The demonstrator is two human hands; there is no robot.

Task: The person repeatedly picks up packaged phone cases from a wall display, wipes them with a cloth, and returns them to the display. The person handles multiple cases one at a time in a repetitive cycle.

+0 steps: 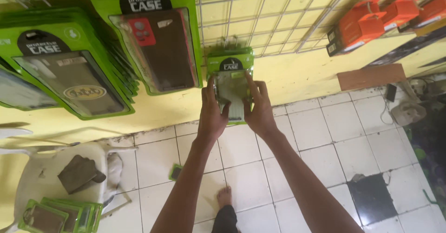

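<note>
Both my hands are raised to a green phone-case package (231,82) with a clear front, held against the wire grid (274,19) on the yellow wall. My left hand (212,114) grips its left edge and lower corner. My right hand (258,110) grips its right edge, fingers pointing up along the side. The top of the package sits at the bottom row of the grid, among hooks.
Rows of larger green case packages (158,47) (69,82) hang at the left. Orange boxes (367,26) hang on the grid at upper right. A white plastic chair (55,168) below holds more green packages (60,214). A small green package (175,171) lies on the tiled floor near my foot (224,197).
</note>
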